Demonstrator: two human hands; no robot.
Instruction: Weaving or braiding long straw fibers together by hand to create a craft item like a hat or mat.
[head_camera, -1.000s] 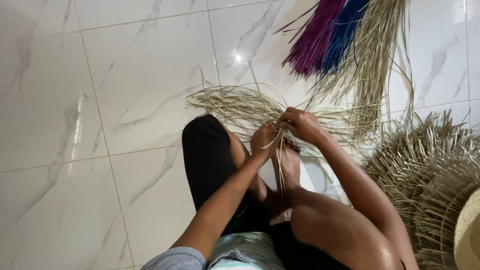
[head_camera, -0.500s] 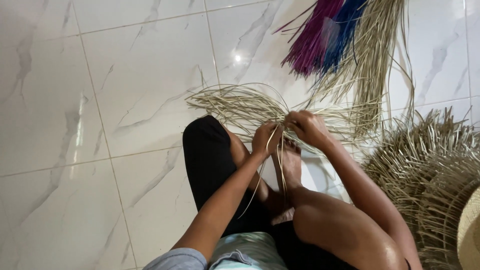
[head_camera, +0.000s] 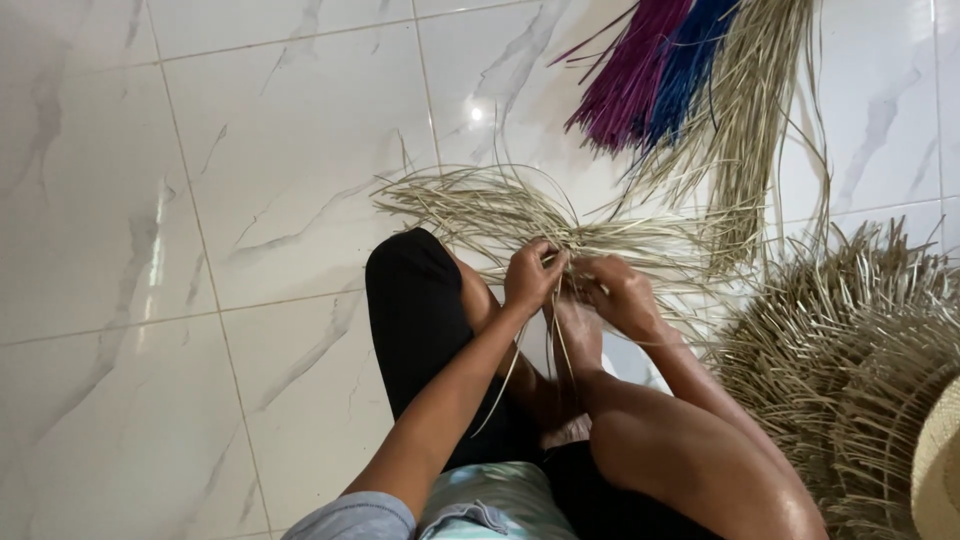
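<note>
Both hands meet over the foot; left hand and right hand pinch pale straw, which fans across the floor beyond the fingertips.

Dry, matt straw strands, probably palm fibre, lie on glossy, smooth marble-look floor tiles.

Glossy white marble-look floor tiles, perhaps reflecting an overhead lamp.
</note>
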